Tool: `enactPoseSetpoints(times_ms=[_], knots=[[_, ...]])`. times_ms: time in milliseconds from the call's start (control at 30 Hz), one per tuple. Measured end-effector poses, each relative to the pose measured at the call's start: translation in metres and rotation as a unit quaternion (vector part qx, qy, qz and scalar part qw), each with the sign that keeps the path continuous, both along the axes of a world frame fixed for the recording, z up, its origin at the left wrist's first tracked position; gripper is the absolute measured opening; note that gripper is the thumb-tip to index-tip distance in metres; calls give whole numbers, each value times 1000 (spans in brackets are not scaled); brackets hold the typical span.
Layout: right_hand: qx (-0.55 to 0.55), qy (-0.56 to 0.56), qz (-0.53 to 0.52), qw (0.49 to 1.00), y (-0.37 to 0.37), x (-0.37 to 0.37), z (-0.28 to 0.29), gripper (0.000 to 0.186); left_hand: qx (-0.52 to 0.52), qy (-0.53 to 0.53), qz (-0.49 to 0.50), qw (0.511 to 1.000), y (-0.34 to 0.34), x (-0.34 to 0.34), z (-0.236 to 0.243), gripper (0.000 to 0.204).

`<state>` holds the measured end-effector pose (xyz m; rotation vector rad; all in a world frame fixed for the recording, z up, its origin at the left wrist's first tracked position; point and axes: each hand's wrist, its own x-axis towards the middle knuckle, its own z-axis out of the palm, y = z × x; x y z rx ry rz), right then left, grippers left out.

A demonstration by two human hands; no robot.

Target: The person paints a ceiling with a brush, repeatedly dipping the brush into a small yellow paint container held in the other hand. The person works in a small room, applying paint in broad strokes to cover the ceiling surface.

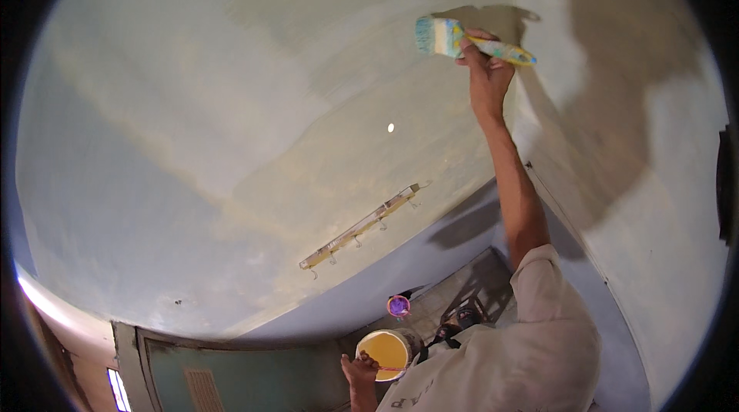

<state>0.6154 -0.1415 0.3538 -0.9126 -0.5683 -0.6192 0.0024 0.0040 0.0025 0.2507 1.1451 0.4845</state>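
Observation:
My right hand (pixel 486 58) is raised high near the corner of the walls, its fingers closed round a paintbrush (pixel 446 36). The brush has pale blue-green bristles pointing left and a paint-spattered yellow handle pointing right. Its bristles are at or very close to the painted wall (pixel 323 66); I cannot tell whether they touch. Low down in front of my body, my left hand (pixel 360 370) is closed at the rim of a white paint bucket (pixel 382 353) with yellow-orange paint inside. A thin reddish bar crosses the bucket's opening beside my fingers.
A hook rail (pixel 360 229) with several wire hooks is fixed on the wall below the brush. On the floor stand a small pot (pixel 399 306) with purple contents and a dark stool-like frame (pixel 493 289). A greenish door (pixel 254 377) is at lower left.

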Motion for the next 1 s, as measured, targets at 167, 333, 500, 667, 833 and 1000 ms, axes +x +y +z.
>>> enactPoseSetpoints(times_ms=[167, 333, 500, 667, 833, 1000], knots=[[22, 33, -24, 999, -35, 58, 9, 22, 5, 4, -3, 1000, 7, -1, -5, 69], [28, 52, -72, 996, -61, 95, 12, 24, -5, -16, -17, 1000, 10, -3, -4, 69], [-45, -51, -264, 962, -53, 75, 25, 23, 13, -3, -19, 1000, 11, -2, -10, 68], [-159, -179, -315, 918, 8, 18, 44, 37, 4, 9, -9, 1000, 11, 5, 0, 66], [-187, -270, -311, 892, 33, -35, 55, 26, 4, 16, -22, 1000, 19, 6, -11, 65], [-33, -155, 33, 987, 29, -42, 68, 19, 0, -4, -45, 999, 19, 3, -15, 66]])
